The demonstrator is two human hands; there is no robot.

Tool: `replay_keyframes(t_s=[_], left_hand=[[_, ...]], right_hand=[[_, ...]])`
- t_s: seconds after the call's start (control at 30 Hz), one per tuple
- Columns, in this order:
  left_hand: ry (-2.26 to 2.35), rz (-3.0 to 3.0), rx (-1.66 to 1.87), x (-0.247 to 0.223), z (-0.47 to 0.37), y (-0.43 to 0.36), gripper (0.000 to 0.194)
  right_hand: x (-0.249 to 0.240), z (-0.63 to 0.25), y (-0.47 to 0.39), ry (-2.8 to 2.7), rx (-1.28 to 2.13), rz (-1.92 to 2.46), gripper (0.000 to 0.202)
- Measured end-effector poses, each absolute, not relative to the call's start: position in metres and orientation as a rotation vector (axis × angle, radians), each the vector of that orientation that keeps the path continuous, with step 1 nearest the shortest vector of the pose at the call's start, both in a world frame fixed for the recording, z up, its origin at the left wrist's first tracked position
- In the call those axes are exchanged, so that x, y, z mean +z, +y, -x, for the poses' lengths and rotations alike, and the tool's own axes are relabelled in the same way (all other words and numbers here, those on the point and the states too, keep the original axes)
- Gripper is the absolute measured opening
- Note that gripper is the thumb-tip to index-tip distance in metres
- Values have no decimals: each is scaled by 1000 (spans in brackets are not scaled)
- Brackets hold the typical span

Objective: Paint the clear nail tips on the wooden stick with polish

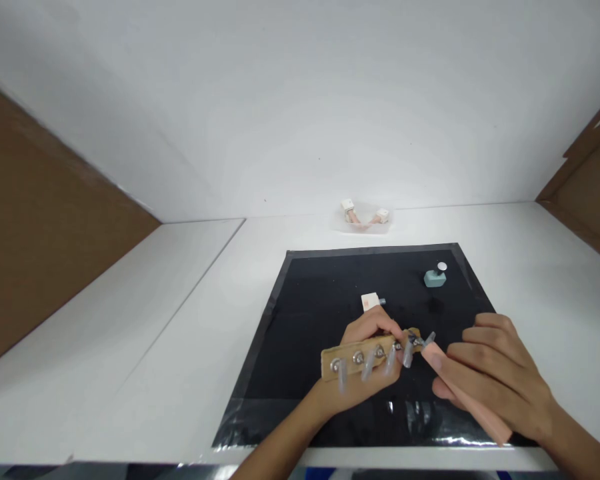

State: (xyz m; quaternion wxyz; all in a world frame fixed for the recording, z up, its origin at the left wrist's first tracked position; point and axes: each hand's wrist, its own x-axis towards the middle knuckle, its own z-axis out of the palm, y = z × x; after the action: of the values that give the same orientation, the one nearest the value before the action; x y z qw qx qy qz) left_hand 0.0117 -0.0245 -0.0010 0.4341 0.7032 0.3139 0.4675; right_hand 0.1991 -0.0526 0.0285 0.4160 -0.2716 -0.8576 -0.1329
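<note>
white table (215, 313) under black mat (320, 293) and small translucent tray (364, 231)

A plain white wall (280, 107) with a few small dark specks stood behind a white tabletop (130, 347), across whose left part ran a thin grey seam (195, 285). A brown panel (40, 227) closed the left side, another brown panel (593, 167) the right. The light was soft and even.

Left hand (355, 392) holds tan strip (369, 349); right hand (503, 373), pink stick (485, 417).
</note>
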Motion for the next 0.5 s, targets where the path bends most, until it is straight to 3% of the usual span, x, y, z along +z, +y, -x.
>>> replay_keyframes(t_s=[0.27, 0.5], left_hand=[[767, -1908, 1251, -11, -14, -23, 5], [740, -1965, 1242, -14, -14, -23, 8]], right_hand=[[44, -198, -49, -2144, 47, 558, 17], [37, -195, -49, -2208, -21, 614, 13]])
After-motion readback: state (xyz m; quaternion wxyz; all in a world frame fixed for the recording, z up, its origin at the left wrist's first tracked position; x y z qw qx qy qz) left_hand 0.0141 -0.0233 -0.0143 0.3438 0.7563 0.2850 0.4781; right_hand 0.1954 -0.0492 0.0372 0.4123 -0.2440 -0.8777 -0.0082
